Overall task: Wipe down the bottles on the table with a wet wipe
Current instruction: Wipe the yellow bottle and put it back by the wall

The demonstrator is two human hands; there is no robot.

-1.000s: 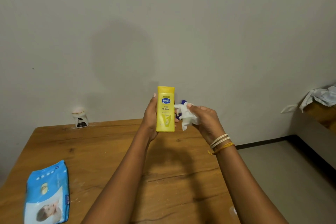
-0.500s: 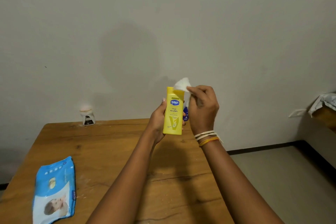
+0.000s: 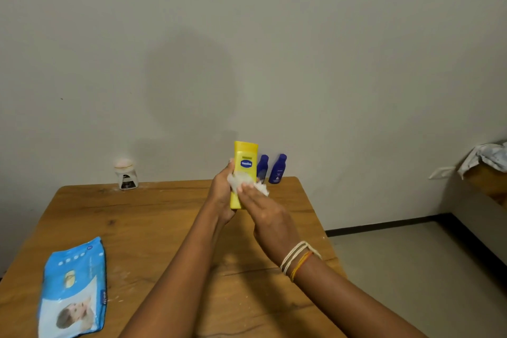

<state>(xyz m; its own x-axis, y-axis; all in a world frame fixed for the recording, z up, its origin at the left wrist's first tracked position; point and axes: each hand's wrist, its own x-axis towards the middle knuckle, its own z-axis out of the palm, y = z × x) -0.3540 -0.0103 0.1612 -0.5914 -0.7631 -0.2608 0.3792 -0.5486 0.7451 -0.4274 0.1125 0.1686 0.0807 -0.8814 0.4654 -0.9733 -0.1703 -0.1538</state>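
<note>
The left hand (image 3: 222, 195) is wrapped around the lower half of a yellow bottle (image 3: 245, 164), holding it upright above the middle of the wooden table (image 3: 153, 217). The bottle's blue oval label faces the camera. The right hand (image 3: 267, 217) lies flat against the bottle's front with its fingers stretched out, pressing a crumpled white wipe (image 3: 247, 182) onto the bottle just below the label (part of the wipe bunches out past the fingertips on the right side). A few thread bands, white and orange, circle the right wrist (image 3: 299, 259).

Behind the yellow bottle, near the table's far edge by the wall, two small dark blue bottles (image 3: 277, 169) stand upright close beside each other; the left one is partly hidden by the yellow bottle. At the far left of the table stands a small white jar (image 3: 125, 177) with a pale rounded top. A blue pack of wipes (image 3: 72, 287) lies flat near the table's front left corner, well apart from the hands. At the right edge of the view, crumpled pale cloth (image 3: 485, 158) rests on a wooden surface.
</note>
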